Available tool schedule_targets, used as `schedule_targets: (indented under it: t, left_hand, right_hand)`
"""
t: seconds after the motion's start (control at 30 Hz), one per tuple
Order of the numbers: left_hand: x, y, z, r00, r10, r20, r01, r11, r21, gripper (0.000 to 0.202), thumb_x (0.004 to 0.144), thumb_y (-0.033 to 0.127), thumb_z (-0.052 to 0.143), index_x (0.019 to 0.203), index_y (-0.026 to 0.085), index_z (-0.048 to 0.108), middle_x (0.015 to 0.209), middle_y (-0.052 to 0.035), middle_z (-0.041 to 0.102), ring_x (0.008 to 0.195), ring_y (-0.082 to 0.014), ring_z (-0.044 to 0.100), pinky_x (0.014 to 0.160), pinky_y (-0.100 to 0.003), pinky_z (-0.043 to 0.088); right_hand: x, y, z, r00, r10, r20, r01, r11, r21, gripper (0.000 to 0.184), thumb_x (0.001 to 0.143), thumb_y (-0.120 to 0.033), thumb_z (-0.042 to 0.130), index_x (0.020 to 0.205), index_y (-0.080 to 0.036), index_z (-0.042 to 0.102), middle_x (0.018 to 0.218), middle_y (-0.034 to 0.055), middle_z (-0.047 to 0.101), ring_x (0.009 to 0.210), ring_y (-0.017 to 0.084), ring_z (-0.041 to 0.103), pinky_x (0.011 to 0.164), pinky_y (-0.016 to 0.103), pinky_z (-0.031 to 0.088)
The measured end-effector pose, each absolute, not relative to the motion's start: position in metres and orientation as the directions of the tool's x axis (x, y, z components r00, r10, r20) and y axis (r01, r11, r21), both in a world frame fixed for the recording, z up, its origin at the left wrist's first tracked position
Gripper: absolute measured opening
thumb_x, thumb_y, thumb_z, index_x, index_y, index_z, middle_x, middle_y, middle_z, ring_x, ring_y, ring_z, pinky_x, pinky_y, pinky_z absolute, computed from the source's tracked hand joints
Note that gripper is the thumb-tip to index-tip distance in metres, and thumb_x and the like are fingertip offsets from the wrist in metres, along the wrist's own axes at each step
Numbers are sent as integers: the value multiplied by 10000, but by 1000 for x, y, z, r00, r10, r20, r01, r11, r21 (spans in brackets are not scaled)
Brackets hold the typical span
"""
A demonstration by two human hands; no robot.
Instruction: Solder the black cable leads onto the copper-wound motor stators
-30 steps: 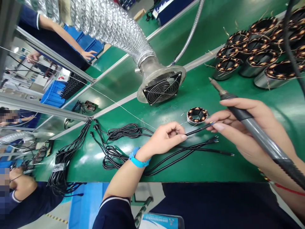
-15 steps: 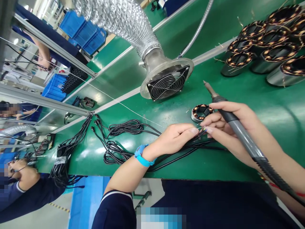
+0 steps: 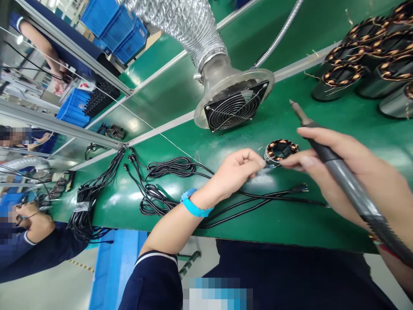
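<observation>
I've got the left hand (image 3: pixel 237 172) coming in from the lower left, forearm slanting up and right, palm side down, fingers curled and thumb drawn in close; whether anything is pinched there I can't tell. Across from it, my right hand (image 3: pixel 351 159) is wrapped round a soldering iron (image 3: pixel 342 172), thumb and a finger reaching towards the left fingertips. The iron's long axis runs diagonally: bare tip up and left, in the air over the green bench (image 3: pixel 309 234), cord end down and right. Just beyond both sets of fingertips, the small wound stator (image 3: pixel 281 150) sits on the bench, bore facing up. Between the fingertips, a blurred wire end (image 3: pixel 272 166).
</observation>
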State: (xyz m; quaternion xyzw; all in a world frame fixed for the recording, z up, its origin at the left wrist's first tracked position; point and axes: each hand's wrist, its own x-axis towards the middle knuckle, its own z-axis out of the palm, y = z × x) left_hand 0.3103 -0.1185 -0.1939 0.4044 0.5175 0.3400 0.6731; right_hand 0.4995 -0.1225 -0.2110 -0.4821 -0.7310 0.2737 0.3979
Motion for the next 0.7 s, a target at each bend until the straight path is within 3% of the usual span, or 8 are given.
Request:
schedule_targets:
  t: [0.1, 0.2, 0.33, 0.53, 0.7]
  left_hand:
    - [310, -112, -197, 117, 886, -448, -29, 454, 890, 132, 759, 146, 563, 649, 150, 491, 480, 90, 402, 456, -18, 328, 477, -164, 259]
    - [310, -111, -198, 100, 874, -475, -30, 480, 877, 165, 780, 161, 563, 641, 153, 474, 472, 91, 406, 439, -14, 309, 467, -165, 249]
    - [309, -112, -198, 107, 870, -482, -48, 489, 871, 186, 805, 158, 545, 641, 158, 459, 471, 94, 409, 422, -9, 299, 458, -163, 245]
    - [309, -112, -199, 105, 870, -482, -56, 489, 871, 200, 819, 152, 545, 639, 156, 458, 474, 94, 405, 423, -7, 299, 458, -160, 248]
    - [309, -111, -199, 93, 866, -491, -54, 497, 866, 212, 833, 155, 545, 644, 158, 448, 479, 94, 403, 419, -5, 289, 450, -160, 236]
  right_hand:
    - [508, -126, -210, -176, 925, 336, 608, 370, -702, 445, 925, -576, 442, 1249, -304, 578, 912, 26, 696, 832, 182, 659, 637, 315, 501]
    - [513, -131, -214, -72, 937, 342, 522, 328, -787, 329, 883, -523, 557, 1070, -269, 650, 900, 60, 679, 831, 199, 646, 747, 372, 498]
    - [515, -135, -221, -6, 963, 270, 404, 249, -880, 339, 833, -581, 593, 901, -256, 662, 666, 49, 599, 684, 203, 620, 687, 407, 481]
    - [516, -134, -225, -82, 944, 319, 396, 324, -859, 296, 857, -547, 573, 885, -265, 660, 639, 33, 590, 596, 170, 588, 594, 364, 461]
    - [517, -136, -229, -90, 948, 306, 399, 315, -861, 309, 861, -543, 571, 909, -254, 667, 658, 40, 598, 664, 182, 618, 651, 364, 483]
